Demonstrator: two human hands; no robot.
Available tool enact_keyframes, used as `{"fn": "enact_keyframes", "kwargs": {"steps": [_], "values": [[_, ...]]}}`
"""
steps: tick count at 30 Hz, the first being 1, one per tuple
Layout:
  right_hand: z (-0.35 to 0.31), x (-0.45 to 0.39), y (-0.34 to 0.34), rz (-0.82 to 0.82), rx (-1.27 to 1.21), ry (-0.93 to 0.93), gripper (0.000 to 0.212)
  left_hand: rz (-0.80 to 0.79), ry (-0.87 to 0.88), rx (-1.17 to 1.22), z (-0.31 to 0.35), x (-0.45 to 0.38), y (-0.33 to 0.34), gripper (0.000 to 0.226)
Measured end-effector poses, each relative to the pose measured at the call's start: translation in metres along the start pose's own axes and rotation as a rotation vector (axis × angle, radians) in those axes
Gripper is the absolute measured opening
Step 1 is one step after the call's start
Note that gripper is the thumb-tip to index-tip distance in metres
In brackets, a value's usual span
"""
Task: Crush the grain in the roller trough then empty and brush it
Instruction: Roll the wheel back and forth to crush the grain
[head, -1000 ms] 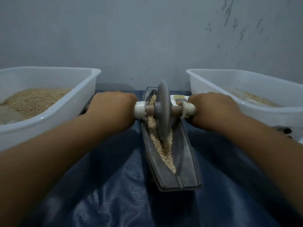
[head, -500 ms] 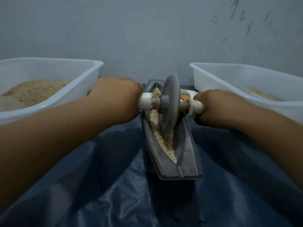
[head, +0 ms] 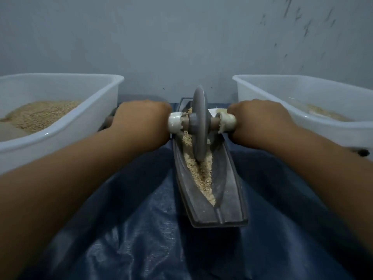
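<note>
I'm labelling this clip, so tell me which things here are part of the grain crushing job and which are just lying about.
Part of the job:
- roller wheel, its axle gripped by the left hand and the right hand
- trough
- grain in the trough

Lying about:
- left tub, holding grain
- right tub, with a little grain
- blue sheet underneath

One head-worn wide-angle camera looks forward and down from close above the roller trough [head: 210,186], facing the wall [head: 181,37].
</note>
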State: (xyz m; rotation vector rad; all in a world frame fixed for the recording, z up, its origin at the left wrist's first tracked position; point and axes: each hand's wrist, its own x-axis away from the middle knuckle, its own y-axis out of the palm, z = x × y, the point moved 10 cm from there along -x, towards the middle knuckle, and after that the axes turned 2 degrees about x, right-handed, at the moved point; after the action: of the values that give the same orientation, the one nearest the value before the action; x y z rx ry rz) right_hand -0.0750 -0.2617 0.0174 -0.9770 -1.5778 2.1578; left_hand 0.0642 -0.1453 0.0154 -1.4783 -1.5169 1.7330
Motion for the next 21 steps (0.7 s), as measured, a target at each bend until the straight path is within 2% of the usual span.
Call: {"fn": "enact_keyframes", "kwargs": {"steps": [2,7,15,21], "values": [[0.005,-0.023,0.009,0.003,-0.017,0.031,0.021,-0.017,-0.013,0.008,-0.003,-0.022,0.007,0.014],[0.013,-0.032,0.024,-0.048,-0.087,0.048,0.018,-0.002,0.041,-0.007,0.005,-0.035,0.000,0.013],[-0.001,0.052,-0.011,-0.210,-0.066,-0.076,0.011,0.041,0.124,-0.004,0.015,0.038,-0.038,0.035],[-0.005,0.079,-0.047,-0.183,0.008,-0.119,0.011,0.138,0.119,-0.052,0.009,0.070,-0.064,0.037]]}}
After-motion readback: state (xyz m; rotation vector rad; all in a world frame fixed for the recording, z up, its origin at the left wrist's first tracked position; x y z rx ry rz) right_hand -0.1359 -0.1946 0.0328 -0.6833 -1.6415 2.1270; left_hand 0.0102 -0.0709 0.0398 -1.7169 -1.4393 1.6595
